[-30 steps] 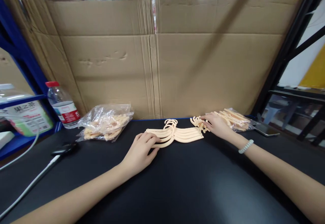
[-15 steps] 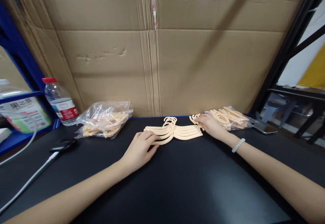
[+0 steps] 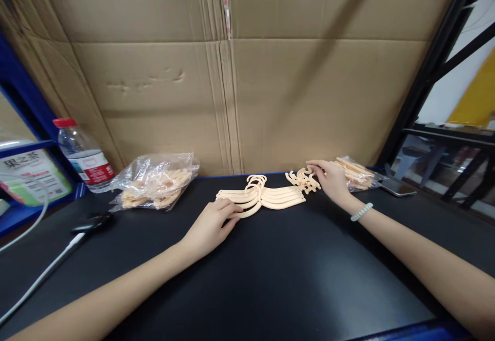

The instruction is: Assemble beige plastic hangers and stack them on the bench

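Several cream plastic clothes hangers [image 3: 282, 197] lie overlapped in a row on the black tabletop, hooks pointing away from me. My left hand [image 3: 212, 222] has its fingers and thumb around the left end of the nearest hanger. To the right of the hangers is a loose pile of small curved cream pieces [image 3: 303, 180]. Beside it is my right hand [image 3: 331, 180], wearing a pale beaded bracelet, its fingers stretched over the pile's right edge with thumb and forefinger apart. I see no piece held there, though the fingers hide part of the pile.
A clear bag of cream pieces [image 3: 157, 184] lies at the left, and another bag [image 3: 356, 173] behind my right hand. A phone [image 3: 398, 186] lies at the far right. A bottle [image 3: 83, 155] and a black device [image 3: 93, 222] with a white cable are left. Cardboard [image 3: 328, 88] stands behind.
My right hand has drawn back slightly to the right, and more of the small curved pieces now show, spread out. My left hand stays at the nearest hanger. The view has shifted slightly.
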A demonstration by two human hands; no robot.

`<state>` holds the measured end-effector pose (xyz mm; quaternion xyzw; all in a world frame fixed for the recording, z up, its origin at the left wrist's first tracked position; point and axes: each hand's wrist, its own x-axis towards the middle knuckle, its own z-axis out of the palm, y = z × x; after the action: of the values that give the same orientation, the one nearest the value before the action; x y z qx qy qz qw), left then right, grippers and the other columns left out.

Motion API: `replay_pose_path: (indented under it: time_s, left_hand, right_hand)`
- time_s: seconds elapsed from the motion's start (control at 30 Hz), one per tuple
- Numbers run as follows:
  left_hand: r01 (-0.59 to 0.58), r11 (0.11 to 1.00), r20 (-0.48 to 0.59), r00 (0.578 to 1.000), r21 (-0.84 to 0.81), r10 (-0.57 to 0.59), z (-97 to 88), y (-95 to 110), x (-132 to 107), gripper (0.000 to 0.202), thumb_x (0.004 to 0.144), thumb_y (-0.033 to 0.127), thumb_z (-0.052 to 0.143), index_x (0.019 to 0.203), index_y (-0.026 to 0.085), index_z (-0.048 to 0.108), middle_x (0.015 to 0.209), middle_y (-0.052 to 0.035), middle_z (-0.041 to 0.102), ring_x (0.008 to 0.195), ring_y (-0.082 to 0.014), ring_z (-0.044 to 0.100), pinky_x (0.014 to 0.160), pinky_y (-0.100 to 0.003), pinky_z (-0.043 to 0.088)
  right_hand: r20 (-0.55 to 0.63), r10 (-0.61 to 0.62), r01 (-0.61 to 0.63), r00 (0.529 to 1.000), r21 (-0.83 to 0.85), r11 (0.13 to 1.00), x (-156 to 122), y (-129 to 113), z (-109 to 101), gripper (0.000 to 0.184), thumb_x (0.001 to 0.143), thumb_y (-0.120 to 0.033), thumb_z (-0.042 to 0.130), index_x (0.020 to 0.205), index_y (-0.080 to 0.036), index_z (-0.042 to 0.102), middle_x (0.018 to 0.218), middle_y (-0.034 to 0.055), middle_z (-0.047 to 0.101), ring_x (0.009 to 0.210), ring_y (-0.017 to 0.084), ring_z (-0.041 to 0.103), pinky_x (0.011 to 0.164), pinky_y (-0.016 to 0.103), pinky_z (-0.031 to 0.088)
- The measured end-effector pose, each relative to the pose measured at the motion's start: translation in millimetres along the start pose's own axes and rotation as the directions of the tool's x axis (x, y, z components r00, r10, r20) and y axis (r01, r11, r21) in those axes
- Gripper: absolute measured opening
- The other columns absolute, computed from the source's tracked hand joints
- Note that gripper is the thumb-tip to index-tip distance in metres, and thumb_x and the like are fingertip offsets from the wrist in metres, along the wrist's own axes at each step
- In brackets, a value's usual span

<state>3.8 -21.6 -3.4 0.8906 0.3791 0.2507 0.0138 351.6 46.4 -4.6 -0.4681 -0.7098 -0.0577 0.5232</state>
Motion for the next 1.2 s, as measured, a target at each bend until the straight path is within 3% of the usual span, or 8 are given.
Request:
replay_pose_path:
  time_s: [0.13,0.23,0.37,0.47,0.57,0.77,1.0,1.2]
  left_hand:
    - [-0.017,0.999,-0.037,0.999,-0.049,0.015,3.0,-3,-1,0.018,0.087,0.013,0.051,0.098,0.017,0.065,0.097,-0.0074,0.067,0.092,-0.0213,0.063,0.082,-0.036,0.052]
    - [-0.031,0.997,-0.043,0.999,-0.069,0.028,4.5,-5,-1,0.018,0.088,0.014,0.049,0.095,0.018,0.065,0.095,-0.0066,0.065,0.09,-0.0202,0.063,0.081,-0.033,0.053]
    - [-0.038,0.997,-0.031,0.999,-0.073,0.035,3.9,-5,-1,0.015,0.091,0.017,0.047,0.092,0.019,0.062,0.093,-0.0059,0.063,0.087,-0.0199,0.061,0.08,-0.033,0.052]
    - [-0.041,0.995,-0.032,0.999,-0.093,0.038,2.5,-4,-1,0.016,0.094,0.019,0.043,0.092,0.019,0.058,0.093,-0.0059,0.061,0.087,-0.0199,0.059,0.08,-0.034,0.051]
    - [-0.028,0.993,-0.033,0.999,-0.111,0.024,1.4,-3,-1,0.015,0.095,0.02,0.041,0.093,0.019,0.056,0.093,-0.0065,0.06,0.087,-0.0206,0.058,0.079,-0.035,0.05]
    - [-0.016,0.993,-0.057,0.998,-0.116,0.009,1.0,-2,-2,0.015,0.095,0.021,0.04,0.095,0.019,0.055,0.091,-0.0061,0.06,0.084,-0.0202,0.058,0.076,-0.035,0.049]
    - [0.008,0.991,-0.077,0.997,-0.133,-0.018,3.6,-6,-3,0.009,0.095,0.022,0.043,0.097,0.02,0.052,0.093,-0.0042,0.061,0.084,-0.0189,0.061,0.075,-0.032,0.05]
    - [0.032,0.98,-0.084,0.995,-0.194,-0.05,3.5,-7,-5,0.011,0.096,0.024,0.042,0.101,0.021,0.051,0.097,-0.0048,0.06,0.088,-0.0192,0.062,0.078,-0.033,0.052]
  right_hand:
    - [-0.111,0.158,-0.141,0.981,0.153,0.978,2,-7,-4,0.025,0.09,-0.033,0.05,0.096,-0.018,0.069,0.064,0.0039,0.067,0.06,0.019,0.064,0.064,0.036,0.054]
    - [-0.149,0.266,-0.213,0.952,0.295,0.931,5,-13,-5,0.028,0.089,-0.037,0.05,0.098,-0.016,0.066,0.079,0.0077,0.071,0.058,0.017,0.067,0.056,0.032,0.056]
    - [-0.117,0.364,-0.275,0.924,0.46,0.845,7,-28,-6,0.027,0.084,-0.039,0.059,0.093,-0.014,0.066,0.092,0.0118,0.073,0.071,0.019,0.071,0.068,0.035,0.06]
    - [-0.038,0.455,-0.341,0.89,0.607,0.718,3,-42,-8,0.027,0.077,-0.04,0.068,0.084,-0.013,0.069,0.089,0.0118,0.073,0.081,0.021,0.071,0.08,0.038,0.058]
    - [0.041,0.526,-0.403,0.849,0.694,0.596,-2,-54,-8,0.027,0.073,-0.038,0.073,0.083,-0.013,0.069,0.089,0.0106,0.072,0.08,0.019,0.07,0.08,0.036,0.057]
    - [0.131,0.551,-0.429,0.824,0.779,0.457,-8,-65,-11,0.039,0.059,-0.022,0.083,0.094,-0.019,0.066,0.095,0.0036,0.069,0.077,0.014,0.067,0.079,0.03,0.055]
    - [0.304,0.568,-0.518,0.765,0.814,0.262,-10,-63,-14,0.026,0.064,-0.024,0.082,0.084,-0.017,0.065,0.081,0.0052,0.07,0.079,0.017,0.069,0.081,0.032,0.057]
    - [0.349,0.563,-0.571,0.749,0.771,0.281,-17,-61,-7,0.037,0.065,-0.016,0.08,0.099,-0.019,0.064,0.083,0.0028,0.069,0.073,0.015,0.068,0.073,0.028,0.059]
